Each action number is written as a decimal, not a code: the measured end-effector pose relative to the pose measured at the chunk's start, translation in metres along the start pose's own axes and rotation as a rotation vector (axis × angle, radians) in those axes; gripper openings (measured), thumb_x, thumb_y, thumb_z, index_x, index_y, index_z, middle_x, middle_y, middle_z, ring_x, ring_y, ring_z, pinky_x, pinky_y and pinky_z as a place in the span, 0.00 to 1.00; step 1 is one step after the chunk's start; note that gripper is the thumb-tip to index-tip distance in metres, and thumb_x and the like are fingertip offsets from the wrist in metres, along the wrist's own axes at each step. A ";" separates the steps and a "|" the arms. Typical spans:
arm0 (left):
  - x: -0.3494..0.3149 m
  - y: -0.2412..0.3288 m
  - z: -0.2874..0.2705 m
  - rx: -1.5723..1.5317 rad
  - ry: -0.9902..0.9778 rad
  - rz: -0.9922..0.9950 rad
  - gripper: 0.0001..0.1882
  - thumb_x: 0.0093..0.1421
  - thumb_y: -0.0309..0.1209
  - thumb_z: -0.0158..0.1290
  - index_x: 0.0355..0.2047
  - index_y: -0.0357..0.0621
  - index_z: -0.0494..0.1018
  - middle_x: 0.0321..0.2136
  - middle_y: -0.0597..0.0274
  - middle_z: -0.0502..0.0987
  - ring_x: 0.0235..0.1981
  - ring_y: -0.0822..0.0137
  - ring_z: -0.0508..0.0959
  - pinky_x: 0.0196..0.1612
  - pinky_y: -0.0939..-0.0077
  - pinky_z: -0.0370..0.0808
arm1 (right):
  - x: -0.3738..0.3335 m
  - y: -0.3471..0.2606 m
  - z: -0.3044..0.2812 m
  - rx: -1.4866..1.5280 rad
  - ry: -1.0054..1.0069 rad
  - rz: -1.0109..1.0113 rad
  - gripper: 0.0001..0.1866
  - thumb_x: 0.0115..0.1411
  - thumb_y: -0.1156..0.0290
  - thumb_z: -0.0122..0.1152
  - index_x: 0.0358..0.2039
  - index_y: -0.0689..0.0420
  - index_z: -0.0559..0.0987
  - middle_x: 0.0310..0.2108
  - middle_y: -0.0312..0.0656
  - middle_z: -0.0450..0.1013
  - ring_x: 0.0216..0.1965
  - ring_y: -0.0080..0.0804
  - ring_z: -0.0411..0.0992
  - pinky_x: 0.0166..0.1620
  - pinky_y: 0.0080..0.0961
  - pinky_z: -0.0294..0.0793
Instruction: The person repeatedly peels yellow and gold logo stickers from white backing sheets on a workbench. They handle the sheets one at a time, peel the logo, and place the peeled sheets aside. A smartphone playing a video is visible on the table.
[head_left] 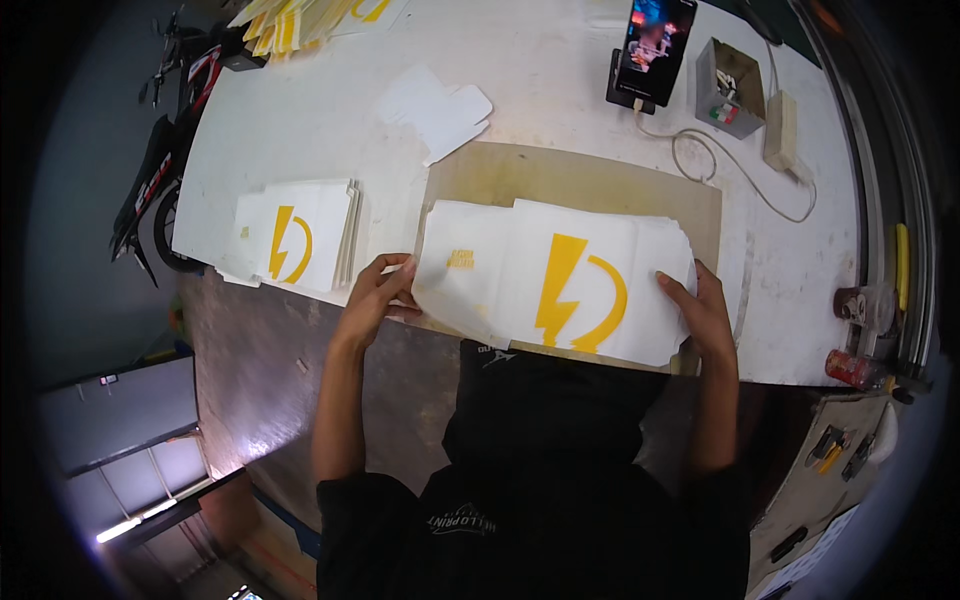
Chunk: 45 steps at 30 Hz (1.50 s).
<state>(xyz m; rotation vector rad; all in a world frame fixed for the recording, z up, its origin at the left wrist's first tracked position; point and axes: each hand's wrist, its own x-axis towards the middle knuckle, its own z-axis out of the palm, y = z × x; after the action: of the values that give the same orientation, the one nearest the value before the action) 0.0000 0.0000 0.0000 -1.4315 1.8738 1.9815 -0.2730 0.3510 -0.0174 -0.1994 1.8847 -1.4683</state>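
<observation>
A flat white carton blank [490, 240] with a yellow lightning bolt and a curved yellow stroke lies in front of me, over a brownish board [575, 168] at the table's front edge. My left hand [378, 295] pinches its left edge between thumb and fingers. At the other end, my right hand [704, 308] grips the right edge, thumb on top and fingers curled beneath. Whether more than one blank is in my hands cannot be made out. To the left sits a stack of similar printed blanks [320, 230].
White unprinted cut pieces [440, 112] lie beyond the board, with a pile of yellow-printed blanks [290, 28] at the far left. A phone [655, 55] on a stand, a cable [740, 165] and a grey box [728, 88] stand far right. Jars [850, 368] line the right edge.
</observation>
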 end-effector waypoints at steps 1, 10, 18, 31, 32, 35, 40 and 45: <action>0.000 0.001 0.017 0.054 0.060 0.005 0.34 0.64 0.48 0.65 0.59 0.38 0.67 0.34 0.54 0.81 0.31 0.67 0.81 0.37 0.71 0.80 | 0.000 0.005 0.002 -0.048 0.033 -0.055 0.24 0.64 0.71 0.69 0.58 0.65 0.75 0.49 0.49 0.80 0.47 0.34 0.81 0.52 0.31 0.81; 0.011 -0.006 -0.002 -0.040 0.088 0.132 0.35 0.58 0.21 0.67 0.63 0.34 0.63 0.43 0.55 0.76 0.42 0.66 0.79 0.45 0.73 0.78 | 0.004 -0.008 0.034 -0.122 0.091 -0.166 0.22 0.67 0.72 0.66 0.57 0.67 0.73 0.49 0.48 0.79 0.46 0.30 0.79 0.49 0.26 0.81; -0.007 -0.009 0.007 -0.058 0.002 0.216 0.41 0.61 0.17 0.59 0.72 0.41 0.55 0.50 0.44 0.80 0.52 0.60 0.80 0.53 0.66 0.79 | 0.011 0.010 0.038 -0.217 0.098 -0.359 0.22 0.70 0.75 0.61 0.62 0.64 0.70 0.43 0.43 0.80 0.45 0.26 0.78 0.50 0.29 0.79; -0.015 -0.047 -0.055 -0.288 -0.268 0.168 0.35 0.54 0.20 0.47 0.65 0.34 0.71 0.52 0.49 0.80 0.49 0.62 0.80 0.53 0.72 0.77 | -0.016 -0.001 -0.010 -0.029 -0.268 -0.268 0.41 0.57 0.92 0.47 0.73 0.55 0.65 0.55 0.51 0.77 0.52 0.34 0.76 0.60 0.29 0.71; -0.018 -0.043 -0.052 -0.149 -0.255 0.241 0.36 0.52 0.18 0.49 0.65 0.38 0.72 0.51 0.49 0.80 0.48 0.61 0.80 0.52 0.72 0.76 | -0.017 -0.004 -0.011 -0.201 -0.279 -0.320 0.43 0.55 0.93 0.48 0.72 0.52 0.68 0.55 0.52 0.76 0.52 0.36 0.76 0.60 0.29 0.71; -0.030 -0.036 -0.040 0.325 -0.162 0.424 0.40 0.45 0.11 0.56 0.63 0.46 0.77 0.50 0.49 0.80 0.48 0.58 0.80 0.51 0.70 0.76 | -0.022 -0.012 -0.010 -0.747 -0.293 -0.461 0.46 0.48 0.95 0.56 0.67 0.44 0.75 0.55 0.52 0.74 0.52 0.41 0.76 0.59 0.30 0.72; -0.023 -0.033 -0.025 0.877 0.212 0.751 0.31 0.44 0.14 0.63 0.50 0.53 0.86 0.59 0.45 0.75 0.60 0.48 0.75 0.55 0.62 0.75 | -0.005 0.007 -0.013 -1.039 -0.170 -0.737 0.39 0.36 0.84 0.75 0.53 0.41 0.86 0.56 0.49 0.71 0.57 0.47 0.71 0.61 0.37 0.71; -0.031 0.002 -0.051 0.471 0.171 0.972 0.16 0.58 0.27 0.63 0.46 0.35 0.84 0.53 0.43 0.79 0.55 0.54 0.78 0.57 0.57 0.75 | -0.009 -0.087 -0.003 -0.762 0.054 -1.135 0.24 0.39 0.75 0.81 0.42 0.50 0.89 0.63 0.53 0.69 0.68 0.54 0.62 0.67 0.48 0.66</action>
<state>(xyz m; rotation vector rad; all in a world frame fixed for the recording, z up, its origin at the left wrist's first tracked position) 0.0449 -0.0254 0.0304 -0.5897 3.2268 1.4272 -0.2946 0.3284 0.0645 -1.8255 2.4130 -1.2333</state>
